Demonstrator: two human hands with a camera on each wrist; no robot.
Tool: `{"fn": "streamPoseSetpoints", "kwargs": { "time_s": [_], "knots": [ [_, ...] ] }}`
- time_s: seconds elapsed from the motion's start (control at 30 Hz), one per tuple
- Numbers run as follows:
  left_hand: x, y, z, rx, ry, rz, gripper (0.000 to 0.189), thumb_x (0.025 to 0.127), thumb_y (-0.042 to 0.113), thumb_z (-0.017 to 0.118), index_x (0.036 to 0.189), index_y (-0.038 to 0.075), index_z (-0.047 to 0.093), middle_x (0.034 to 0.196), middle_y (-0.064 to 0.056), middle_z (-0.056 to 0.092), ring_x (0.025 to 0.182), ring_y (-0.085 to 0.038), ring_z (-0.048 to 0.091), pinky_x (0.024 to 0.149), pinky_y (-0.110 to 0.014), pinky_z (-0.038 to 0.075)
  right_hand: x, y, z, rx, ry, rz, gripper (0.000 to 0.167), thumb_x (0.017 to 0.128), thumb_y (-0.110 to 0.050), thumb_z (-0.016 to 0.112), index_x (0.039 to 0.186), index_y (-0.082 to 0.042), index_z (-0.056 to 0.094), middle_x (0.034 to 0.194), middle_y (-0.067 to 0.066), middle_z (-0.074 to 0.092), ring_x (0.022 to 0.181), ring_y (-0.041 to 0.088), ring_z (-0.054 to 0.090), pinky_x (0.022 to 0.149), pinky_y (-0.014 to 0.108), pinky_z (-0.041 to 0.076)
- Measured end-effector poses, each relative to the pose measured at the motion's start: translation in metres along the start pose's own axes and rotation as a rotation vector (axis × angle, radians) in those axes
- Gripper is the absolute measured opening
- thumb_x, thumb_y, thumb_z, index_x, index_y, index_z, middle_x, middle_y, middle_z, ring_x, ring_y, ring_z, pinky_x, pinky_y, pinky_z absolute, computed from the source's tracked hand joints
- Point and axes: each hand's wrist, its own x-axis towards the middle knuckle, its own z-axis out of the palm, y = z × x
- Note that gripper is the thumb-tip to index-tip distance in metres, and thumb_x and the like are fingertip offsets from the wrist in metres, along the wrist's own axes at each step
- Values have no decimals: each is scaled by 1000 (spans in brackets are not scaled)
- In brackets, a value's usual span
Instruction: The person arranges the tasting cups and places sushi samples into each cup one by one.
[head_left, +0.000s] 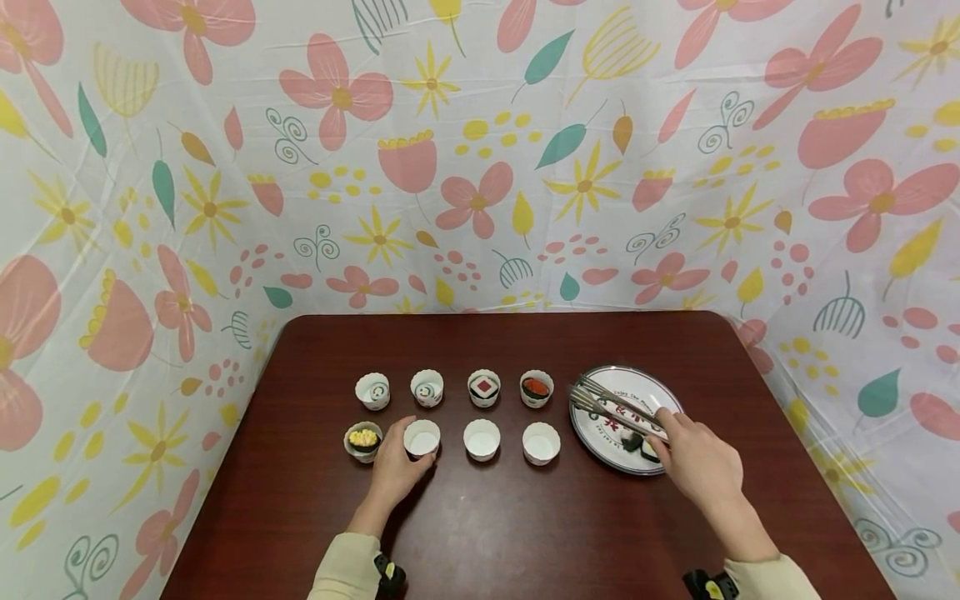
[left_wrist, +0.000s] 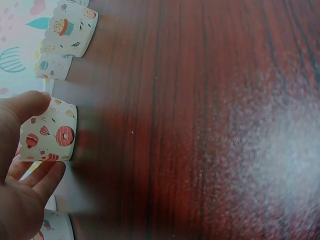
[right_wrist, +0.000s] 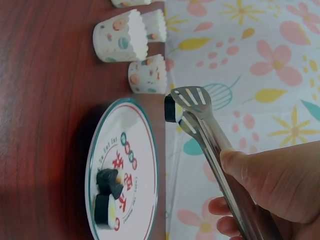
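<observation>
My left hand (head_left: 401, 467) grips a small paper baking cup (head_left: 422, 438) in the front row, thumb and fingers on opposite sides. Donut prints show on that cup's side (left_wrist: 55, 130) in the left wrist view. Metal serving tongs (head_left: 615, 408) are held in my right hand (head_left: 705, 467), above the left part of a white plate (head_left: 667, 396). Pinched at the slotted tips is a piece of sushi (right_wrist: 172, 109) wrapped in black seaweed, seen in the right wrist view. Two more sushi pieces, a dark one (right_wrist: 108, 182) and a seaweed-wrapped one (right_wrist: 104, 211), lie on the plate.
Back-row cups hold sushi: two with swirls (head_left: 377, 392) (head_left: 428, 389), one with a red diamond (head_left: 483, 387) and one topped orange-red (head_left: 536, 387). A yellow-topped piece (head_left: 365, 439) sits front left. Two cups (head_left: 482, 440) (head_left: 541, 443) show white insides. Floral cloth (head_left: 480, 167) surrounds the table (head_left: 480, 533).
</observation>
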Motion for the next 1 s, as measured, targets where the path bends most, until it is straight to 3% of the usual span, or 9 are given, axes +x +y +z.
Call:
{"fn": "streamPoseSetpoints", "kwargs": {
  "time_s": [0.2, 0.6, 0.8, 1.0],
  "knots": [
    [0, 0, 0, 7, -10, 9, 67, 66, 13, 81, 124, 4, 50, 116, -17, 56, 106, -34, 55, 84, -49, 45, 7, -11, -2, 3, -43, 1, 31, 79, -25, 69, 98, -7, 52, 74, 9, 54, 67, 34, 58, 43, 43, 40],
    [0, 0, -1, -3, -4, 4, 70, 64, 13, 82, 125, 4, 49, 116, -17, 56, 107, -33, 55, 85, -49, 45, 18, -35, 6, 2, 42, -68, 32, 76, -27, 71, 100, -11, 56, 81, 9, 60, 67, 32, 60, 40, 42, 40],
    [0, 0, -1, -6, -13, 4, 68, 66, 13, 81, 125, 4, 49, 117, -17, 56, 107, -34, 55, 85, -49, 44, 25, -52, 9, 18, 79, -115, 36, 75, -25, 73, 103, -9, 58, 84, 8, 62, 69, 31, 61, 46, 42, 43],
    [-1, -1, -1, -14, -9, 2, 67, 66, 14, 81, 124, 4, 50, 118, -17, 56, 107, -34, 55, 84, -49, 45, 32, -71, 11, 24, 115, -164, 31, 72, -25, 76, 89, -11, 54, 82, 9, 63, 66, 31, 60, 44, 42, 42]
  ]
}}
